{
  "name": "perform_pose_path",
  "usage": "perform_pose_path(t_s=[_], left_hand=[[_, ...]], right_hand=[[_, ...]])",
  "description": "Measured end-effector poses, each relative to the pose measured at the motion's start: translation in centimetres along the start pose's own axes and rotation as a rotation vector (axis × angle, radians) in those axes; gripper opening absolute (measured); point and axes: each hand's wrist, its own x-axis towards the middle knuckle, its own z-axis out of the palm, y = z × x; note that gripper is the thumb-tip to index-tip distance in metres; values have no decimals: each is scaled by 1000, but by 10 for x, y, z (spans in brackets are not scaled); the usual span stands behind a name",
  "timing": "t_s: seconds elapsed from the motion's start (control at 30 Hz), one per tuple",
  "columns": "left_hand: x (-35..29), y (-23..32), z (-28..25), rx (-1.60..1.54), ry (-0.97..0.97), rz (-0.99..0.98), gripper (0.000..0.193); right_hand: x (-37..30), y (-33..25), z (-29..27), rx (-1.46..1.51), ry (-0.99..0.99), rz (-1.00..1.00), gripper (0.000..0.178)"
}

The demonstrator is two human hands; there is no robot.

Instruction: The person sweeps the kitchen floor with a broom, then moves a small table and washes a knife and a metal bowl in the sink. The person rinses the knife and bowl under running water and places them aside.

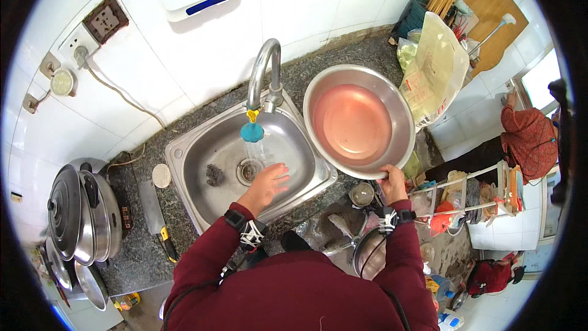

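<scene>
Over sink (202, 147), left hand (266, 185) spreads flat; right hand (392, 182) grips steel basin (359, 121).

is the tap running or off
Running: a thin stream falls from the tap onto the left hand held open over the sink.

**Dark granite counter with a steel sink**

A speckled dark stone counter (343, 64) runs along the white tiled wall, with a stainless steel sink (190, 147) set into it. Left of the sink lie a cleaver (153, 211) with a yellow-and-black handle and a small round pale disc (162, 175). At the far left stands a stack of metal pots and lids (82, 208). Plastic bags (432, 67) stand at the counter's right end.
</scene>
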Motion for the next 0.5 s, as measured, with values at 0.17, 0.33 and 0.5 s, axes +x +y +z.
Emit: perform_pose_path(t_s=[0.17, 0.33, 0.5], left_hand=[[30, 30, 63, -212, -11, -175, 55], [35, 34, 96, -103, 85, -168, 50], [16, 15, 111, -35, 246, -79, 43]], right_hand=[[-39, -26, -23, -77, 29, 26, 21], [-80, -40, -32, -191, 19, -15, 22], [-105, -38, -41, -309, 59, -69, 20]])
